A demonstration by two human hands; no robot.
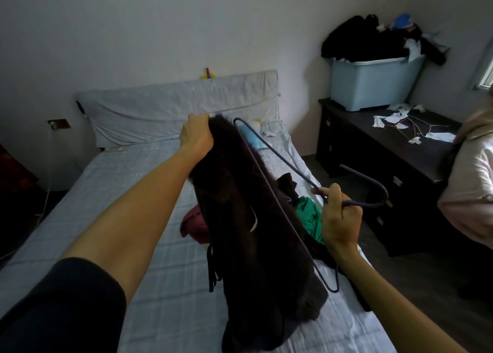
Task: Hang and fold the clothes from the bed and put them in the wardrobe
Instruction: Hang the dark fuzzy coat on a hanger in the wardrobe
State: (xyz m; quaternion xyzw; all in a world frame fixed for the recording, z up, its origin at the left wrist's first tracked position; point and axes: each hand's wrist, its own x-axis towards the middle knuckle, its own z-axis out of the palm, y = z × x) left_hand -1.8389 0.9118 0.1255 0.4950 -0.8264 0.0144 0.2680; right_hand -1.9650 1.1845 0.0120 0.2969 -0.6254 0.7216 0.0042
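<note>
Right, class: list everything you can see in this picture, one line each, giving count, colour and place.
Fuzzy garment: one, dark brown, held up over the bed.
Hanger: one, purple, against the garment.
Bed: one, pale blue checked sheet, centre.
Green garment: one, on bed, right.
Maroon garment: one, on bed, behind the fuzzy garment.
Storage bin: one, light blue, on the dresser, heaped with dark clothes.
Dresser: one, dark, right of the bed.
Left hand: grips the garment's top.
Right hand: grips the hanger near its hook.
</note>
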